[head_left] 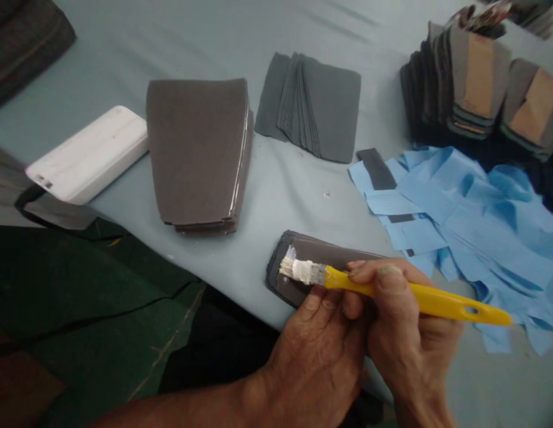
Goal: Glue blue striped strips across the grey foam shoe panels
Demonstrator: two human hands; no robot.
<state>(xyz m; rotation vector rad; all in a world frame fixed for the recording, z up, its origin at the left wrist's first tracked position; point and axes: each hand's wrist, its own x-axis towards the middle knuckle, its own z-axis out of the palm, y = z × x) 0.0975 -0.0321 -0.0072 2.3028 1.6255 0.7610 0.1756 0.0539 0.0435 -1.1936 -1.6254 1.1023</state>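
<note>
Head view: right hand with yellow-handled brush on dark grey strip

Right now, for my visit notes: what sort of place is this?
Probably a small workshop making shoe or bag parts: a yellow-handled glue brush over a cut grey piece, a stack of cut grey pieces, and bundled parts.

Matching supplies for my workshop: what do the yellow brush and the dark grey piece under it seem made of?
The yellow brush has a glossy moulded-plastic handle, smooth with a cast slot; its pale bristles are clogged with whitish residue, fibre type unclear. The dark grey piece looks like matte foam or fabric sheet: no sheen, no clear weave.
</note>
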